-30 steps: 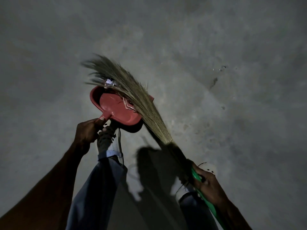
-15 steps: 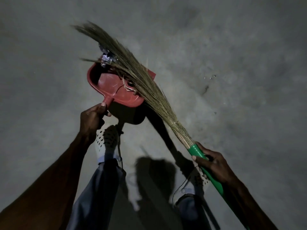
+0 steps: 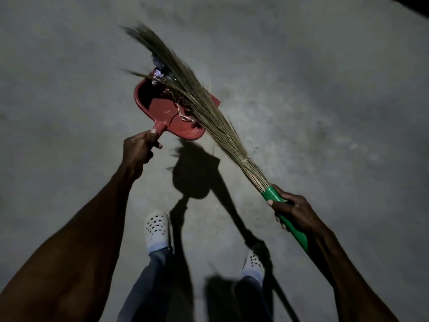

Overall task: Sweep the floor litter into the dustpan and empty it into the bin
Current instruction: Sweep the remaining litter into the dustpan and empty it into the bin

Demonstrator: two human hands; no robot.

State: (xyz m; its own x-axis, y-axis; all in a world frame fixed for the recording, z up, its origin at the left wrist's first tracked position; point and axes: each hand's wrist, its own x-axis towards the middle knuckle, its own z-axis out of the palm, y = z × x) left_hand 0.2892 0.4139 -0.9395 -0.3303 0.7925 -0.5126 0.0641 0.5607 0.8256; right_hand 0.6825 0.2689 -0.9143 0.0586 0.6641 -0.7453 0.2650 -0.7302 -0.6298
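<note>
The left grip (image 3: 141, 147) curls round the red dustpan (image 3: 162, 108) handle; the right grip (image 3: 292, 212) clasps the broom (image 3: 204, 105) by its green handle. Bristles lie across the dustpan, over litter (image 3: 159, 75) at its far edge, above the concrete floor (image 3: 325, 101).

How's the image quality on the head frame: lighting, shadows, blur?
Head view: dim, lit by one hard source that leaves the floor corners dark; crisp black shadows of the dustpan and broom fall toward the shoes; broom tips smear with motion blur; wide-angle stretch on both forearms; left hand and right hand underexposed.
</note>
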